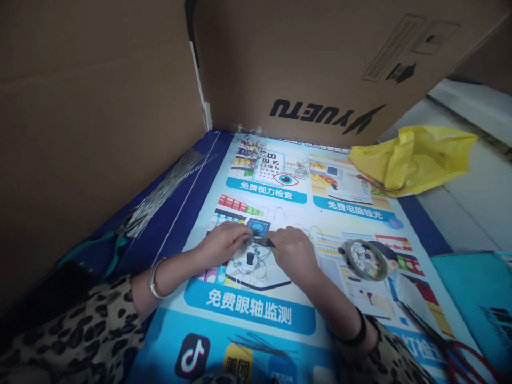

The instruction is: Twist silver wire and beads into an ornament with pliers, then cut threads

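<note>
My left hand (226,242) is closed in a pinch, its fingertips at what looks like a thin wire; the fingers partly cover it. Facing it, my right hand (294,253) is wrapped round small pliers (263,242), whose dark metal jaws point left to my left fingertips. The grip of the pliers is hidden in the palm. Just below both hands, a loose tangle of thin wire with small beads (258,266) lies on the printed poster (250,306). Bent pieces of fine wire (276,213) lie beyond the hands.
Straight silvery wires (164,192) lie at left beside a teal-handled tool (114,253). Right are a tape roll (366,260) with small pieces inside, red-handled scissors (444,338) and a yellow bag (420,160). Dark strands (264,344) lie in front. Cardboard (312,64) walls the back.
</note>
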Demonstrator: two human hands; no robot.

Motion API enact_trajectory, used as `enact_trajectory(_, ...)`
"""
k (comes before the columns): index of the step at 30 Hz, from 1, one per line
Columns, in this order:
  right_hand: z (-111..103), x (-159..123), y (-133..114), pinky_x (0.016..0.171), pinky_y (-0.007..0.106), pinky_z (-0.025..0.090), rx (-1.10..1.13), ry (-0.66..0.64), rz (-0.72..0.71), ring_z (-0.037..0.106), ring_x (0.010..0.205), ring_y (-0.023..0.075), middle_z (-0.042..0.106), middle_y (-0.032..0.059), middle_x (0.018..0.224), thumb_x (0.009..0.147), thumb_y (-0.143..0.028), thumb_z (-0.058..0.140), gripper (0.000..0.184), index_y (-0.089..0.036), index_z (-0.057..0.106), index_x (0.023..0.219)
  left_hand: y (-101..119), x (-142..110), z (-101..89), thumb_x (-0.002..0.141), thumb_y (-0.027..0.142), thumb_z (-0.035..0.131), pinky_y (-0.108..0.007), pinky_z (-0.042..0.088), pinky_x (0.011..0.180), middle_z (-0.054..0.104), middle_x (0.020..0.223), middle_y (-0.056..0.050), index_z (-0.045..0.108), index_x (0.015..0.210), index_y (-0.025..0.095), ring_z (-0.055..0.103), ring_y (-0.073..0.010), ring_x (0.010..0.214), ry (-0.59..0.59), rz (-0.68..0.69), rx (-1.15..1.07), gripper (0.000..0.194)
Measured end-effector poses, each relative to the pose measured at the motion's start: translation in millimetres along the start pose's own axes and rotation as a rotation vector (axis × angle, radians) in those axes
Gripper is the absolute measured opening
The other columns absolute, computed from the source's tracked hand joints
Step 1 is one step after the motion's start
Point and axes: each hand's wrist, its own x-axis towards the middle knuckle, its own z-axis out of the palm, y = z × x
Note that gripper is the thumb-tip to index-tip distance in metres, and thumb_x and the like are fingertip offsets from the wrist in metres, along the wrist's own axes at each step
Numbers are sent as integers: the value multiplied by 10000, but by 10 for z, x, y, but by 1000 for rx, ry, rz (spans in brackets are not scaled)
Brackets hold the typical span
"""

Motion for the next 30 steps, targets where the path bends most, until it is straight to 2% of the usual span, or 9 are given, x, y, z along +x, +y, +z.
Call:
enact_trajectory(13,-34,-29,-25,657,316,250,-147,66,-68,445,708,176,593,22,692,800,-121,534,167,-185,655,894,2,-13,39,913,166,352,-297,443,732,630,891,-29,539,949,190,561,-162,824,20,68,53,192)
enact_trajectory(17,-30,-27,-29,658,321,247,-157,81,-73,438,698,178,580,19,675,789,-103,535,149,-187,647,839,12,-15,38,908,162,354,-296,447,736,636,893,-31,538,951,190,570,-163,833,17,69,63,191)
enact_trajectory(30,-43,-20,-29,660,318,249,-135,42,-95,457,714,180,597,26,687,789,-98,531,182,-185,659,886,74,3,2,905,152,340,-263,436,687,609,808,-10,526,902,196,551,-143,763,7,23,34,191)
